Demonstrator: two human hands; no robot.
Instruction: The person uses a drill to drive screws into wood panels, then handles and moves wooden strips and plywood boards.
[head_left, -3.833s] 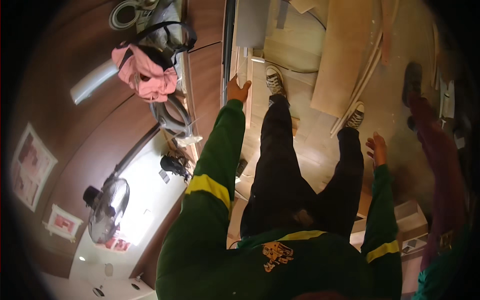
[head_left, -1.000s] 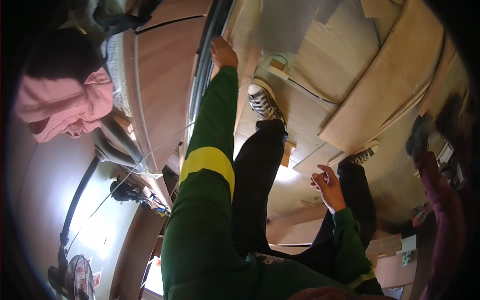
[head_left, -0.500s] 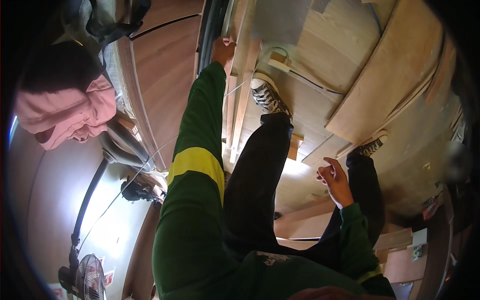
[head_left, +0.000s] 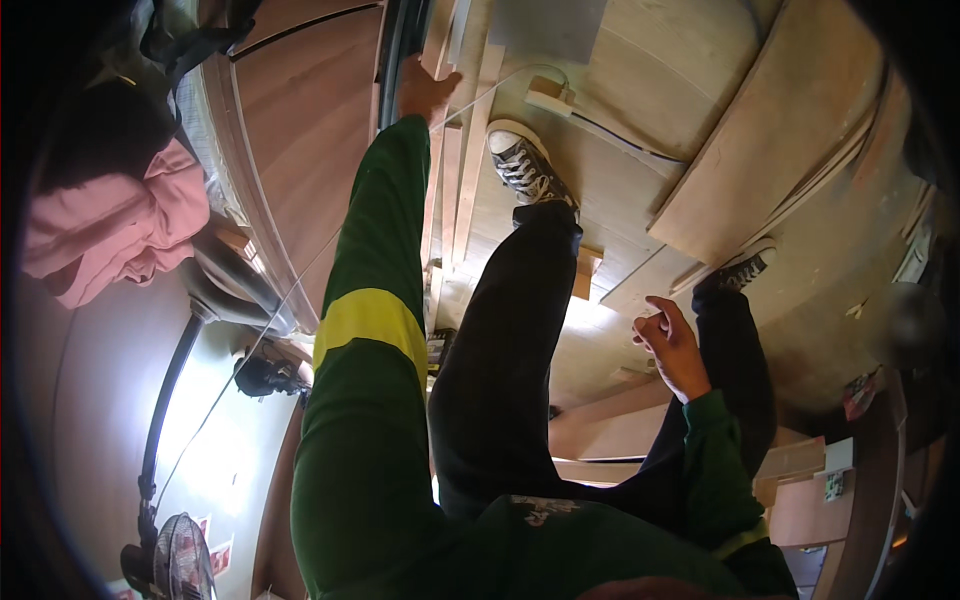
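My left arm reaches far forward in a green sleeve with a yellow band. At its end my left hand (head_left: 425, 92) lies against the dark grooved rail (head_left: 402, 60) along the edge of a reddish-brown panel (head_left: 310, 110). Its thumb sticks out to the right; the other fingers are partly hidden. Beside that hand run narrow wooden strips (head_left: 466, 160) and a thin white cable (head_left: 492, 92). My right hand (head_left: 676, 350) hangs over my right leg, fingers loosely bent and apart, with nothing in it.
A socket block (head_left: 548, 96) with a dark cord lies on the wooden floor, ahead of my left shoe (head_left: 525, 165). Large wooden boards (head_left: 765, 150) lean at the right. Pink cloth (head_left: 120, 225) hangs at the left, above a fan (head_left: 182, 560). A small wooden block (head_left: 588, 270) stands between my legs.
My left hand has shifted slightly left and its thumb has spread from a closed-looking shape. The view has moved a little. My right hand stays nearly as it was.
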